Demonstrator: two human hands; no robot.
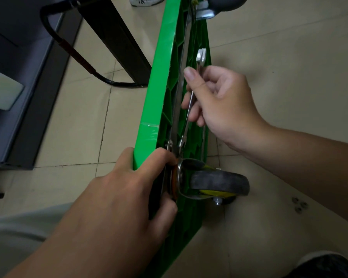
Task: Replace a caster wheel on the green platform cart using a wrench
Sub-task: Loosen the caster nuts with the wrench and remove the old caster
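The green platform cart [149, 109] stands on its edge on the tiled floor, ribbed underside facing right. A caster wheel [219, 183] with a black tyre and yellow hub sits on a metal bracket at the near end. My left hand [129, 197] grips the cart's edge beside the caster's mounting plate, thumb and fingers curled round it. My right hand [219, 97] grips a slim metal wrench [188, 119], whose lower end reaches the bracket's bolts. A second caster [219, 5] shows at the far end.
Three small nuts [299, 205] lie on the floor right of the wheel. The cart's black folded handle [72, 49] and a dark cabinet [18, 97] are at left. A shoe [325, 265] is at bottom right, another person's shoe [147, 1] at top.
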